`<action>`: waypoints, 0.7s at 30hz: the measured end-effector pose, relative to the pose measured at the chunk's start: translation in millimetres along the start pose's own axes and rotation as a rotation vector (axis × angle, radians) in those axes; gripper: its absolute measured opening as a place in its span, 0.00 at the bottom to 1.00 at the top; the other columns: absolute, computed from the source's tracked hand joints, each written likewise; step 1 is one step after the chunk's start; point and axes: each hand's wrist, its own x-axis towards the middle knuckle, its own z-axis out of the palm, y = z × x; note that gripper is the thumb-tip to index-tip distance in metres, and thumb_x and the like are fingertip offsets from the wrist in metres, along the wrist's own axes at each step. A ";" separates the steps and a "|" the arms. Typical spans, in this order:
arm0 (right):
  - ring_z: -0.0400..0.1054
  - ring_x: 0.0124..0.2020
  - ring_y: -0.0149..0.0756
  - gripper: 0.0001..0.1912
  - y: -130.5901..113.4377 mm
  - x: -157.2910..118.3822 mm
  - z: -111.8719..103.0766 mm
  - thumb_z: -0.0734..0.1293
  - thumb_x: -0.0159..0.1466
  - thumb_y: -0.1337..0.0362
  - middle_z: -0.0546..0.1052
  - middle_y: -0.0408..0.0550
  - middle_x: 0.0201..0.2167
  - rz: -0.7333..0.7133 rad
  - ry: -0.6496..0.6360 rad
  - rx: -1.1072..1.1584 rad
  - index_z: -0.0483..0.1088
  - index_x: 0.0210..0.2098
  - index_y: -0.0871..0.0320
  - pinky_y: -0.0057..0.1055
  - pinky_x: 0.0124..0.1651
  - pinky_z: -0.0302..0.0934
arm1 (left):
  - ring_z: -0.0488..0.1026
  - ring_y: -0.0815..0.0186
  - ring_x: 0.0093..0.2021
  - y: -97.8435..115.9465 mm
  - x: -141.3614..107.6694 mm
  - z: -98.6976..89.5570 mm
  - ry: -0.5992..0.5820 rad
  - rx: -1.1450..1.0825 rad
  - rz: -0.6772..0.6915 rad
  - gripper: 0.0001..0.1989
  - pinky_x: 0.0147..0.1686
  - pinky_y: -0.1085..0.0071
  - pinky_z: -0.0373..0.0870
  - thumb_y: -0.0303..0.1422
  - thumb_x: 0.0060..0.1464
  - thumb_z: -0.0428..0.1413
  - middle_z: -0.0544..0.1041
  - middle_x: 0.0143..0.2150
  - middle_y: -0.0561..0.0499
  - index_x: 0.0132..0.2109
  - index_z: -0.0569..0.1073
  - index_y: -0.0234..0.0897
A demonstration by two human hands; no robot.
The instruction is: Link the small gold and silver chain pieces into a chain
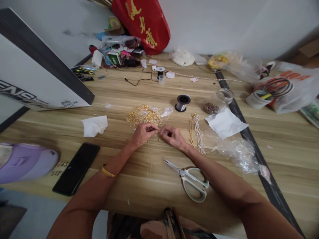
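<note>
Both hands meet just below a loose pile of gold and silver beads [144, 115] on the wooden table. My left hand [146, 133] is closed in a pinch, its fingertips pointing right. Nearly touching them are the pinched fingers of my right hand [173, 136]. Whatever lies between the fingertips is too small to make out. A thin gold chain [153, 141] rests just under the hands. To the right lie gold strands [191, 131] and silver strands [198, 134]. Scissors [190, 177] with pale handles lie slightly open beside my right forearm.
A wire spool [182, 103] stands behind the hands. On the right are a glass jar [216, 102], white paper [226, 122] and clear plastic bags [240, 154]. A tissue [94, 126], black phone [76, 169], purple object [30, 162] and large box [42, 66] are at left.
</note>
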 end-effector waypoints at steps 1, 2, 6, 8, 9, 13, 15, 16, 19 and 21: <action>0.54 0.19 0.25 0.08 -0.3 0.0 -0.1 0.62 0.59 0.62 0.63 0.38 0.17 -0.001 0.001 -0.001 0.67 0.29 0.61 0.23 0.24 0.48 | 0.75 0.66 0.32 0.4 -0.1 0.1 -0.001 0.001 0.000 0.07 0.35 0.72 0.71 0.32 0.45 0.60 0.79 0.31 0.47 0.32 0.77 0.31; 0.54 0.19 0.25 0.08 -0.8 0.0 -0.1 0.62 0.59 0.62 0.63 0.38 0.17 -0.003 0.004 -0.002 0.67 0.29 0.61 0.23 0.24 0.48 | 0.75 0.66 0.32 0.8 -0.3 0.1 -0.001 0.003 0.000 0.07 0.35 0.72 0.71 0.32 0.45 0.60 0.79 0.31 0.47 0.32 0.77 0.31; 0.54 0.19 0.25 0.08 -2.9 -0.3 -0.7 0.62 0.59 0.63 0.63 0.38 0.17 -0.007 0.011 -0.008 0.67 0.29 0.61 0.24 0.24 0.48 | 0.75 0.66 0.32 3.3 -1.1 0.2 -0.003 0.017 0.016 0.07 0.35 0.72 0.71 0.32 0.45 0.60 0.79 0.31 0.47 0.31 0.77 0.32; 0.54 0.19 0.25 0.08 -3.2 -0.4 -0.7 0.62 0.59 0.62 0.63 0.38 0.17 -0.001 0.009 -0.010 0.67 0.29 0.61 0.24 0.24 0.48 | 0.75 0.66 0.32 4.8 -1.4 0.5 -0.003 0.020 0.029 0.06 0.35 0.72 0.71 0.31 0.45 0.60 0.79 0.31 0.47 0.31 0.77 0.32; 0.54 0.20 0.25 0.08 -3.0 -0.4 -0.7 0.62 0.59 0.62 0.63 0.38 0.17 0.003 0.008 -0.011 0.67 0.29 0.61 0.24 0.24 0.48 | 0.75 0.66 0.32 5.6 -1.5 0.7 -0.003 0.022 0.033 0.06 0.35 0.72 0.71 0.31 0.45 0.59 0.79 0.31 0.47 0.30 0.77 0.32; 0.55 0.21 0.26 0.08 -1.2 -0.1 -0.1 0.62 0.59 0.62 0.64 0.39 0.18 0.005 0.012 -0.005 0.67 0.29 0.61 0.23 0.25 0.49 | 0.75 0.66 0.32 7.7 -1.8 1.6 -0.009 0.025 0.029 0.06 0.35 0.72 0.71 0.31 0.45 0.60 0.79 0.30 0.47 0.30 0.77 0.32; 0.55 0.21 0.26 0.08 -0.7 0.0 0.1 0.62 0.59 0.62 0.64 0.39 0.18 0.002 0.018 -0.002 0.67 0.28 0.61 0.23 0.25 0.49 | 0.75 0.66 0.32 7.9 -1.8 1.8 -0.020 0.016 0.022 0.06 0.35 0.72 0.71 0.31 0.45 0.60 0.79 0.31 0.47 0.30 0.77 0.32; 0.55 0.20 0.26 0.08 -0.8 0.0 0.0 0.62 0.59 0.62 0.64 0.39 0.18 0.000 0.020 -0.001 0.67 0.28 0.61 0.23 0.24 0.48 | 0.75 0.65 0.32 7.8 -1.8 1.8 -0.025 0.011 0.016 0.06 0.35 0.72 0.71 0.31 0.45 0.60 0.79 0.31 0.47 0.31 0.77 0.32; 0.54 0.20 0.26 0.08 -2.0 -0.2 -0.4 0.62 0.59 0.62 0.63 0.38 0.17 0.005 0.020 0.004 0.67 0.28 0.61 0.23 0.24 0.47 | 0.75 0.65 0.32 7.4 -1.6 1.5 -0.032 -0.007 -0.013 0.07 0.35 0.71 0.71 0.32 0.44 0.60 0.79 0.31 0.47 0.31 0.78 0.32; 0.54 0.20 0.26 0.08 -2.7 -0.3 -0.6 0.62 0.59 0.62 0.63 0.38 0.17 0.013 0.016 0.013 0.67 0.29 0.61 0.23 0.23 0.48 | 0.75 0.65 0.32 7.0 -1.3 1.0 -0.036 -0.023 -0.035 0.08 0.35 0.71 0.71 0.32 0.44 0.61 0.80 0.31 0.47 0.31 0.78 0.32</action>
